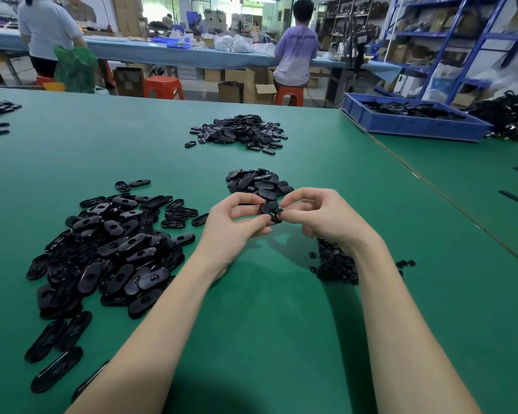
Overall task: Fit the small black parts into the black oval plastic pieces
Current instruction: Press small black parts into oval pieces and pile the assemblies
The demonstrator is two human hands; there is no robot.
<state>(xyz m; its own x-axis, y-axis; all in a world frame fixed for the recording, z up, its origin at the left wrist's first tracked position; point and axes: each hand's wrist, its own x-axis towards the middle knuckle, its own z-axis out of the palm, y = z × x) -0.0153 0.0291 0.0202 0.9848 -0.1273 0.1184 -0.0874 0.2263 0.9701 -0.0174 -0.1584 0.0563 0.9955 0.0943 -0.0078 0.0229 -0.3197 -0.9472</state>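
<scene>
A big heap of oval pieces (pixel 108 252) lies at the left of the green table (pixel 251 324). The left hand (pixel 234 231) pinches one oval piece (pixel 268 209) between thumb and fingers; the right hand (pixel 323 216) pinches a small black part (pixel 276 217) against its end, above the table.

Centre frame: left hand (pixel 232 227) pinches oval piece (pixel 268 208); right hand (pixel 320 218) presses small part (pixel 277 217) against it.
</scene>
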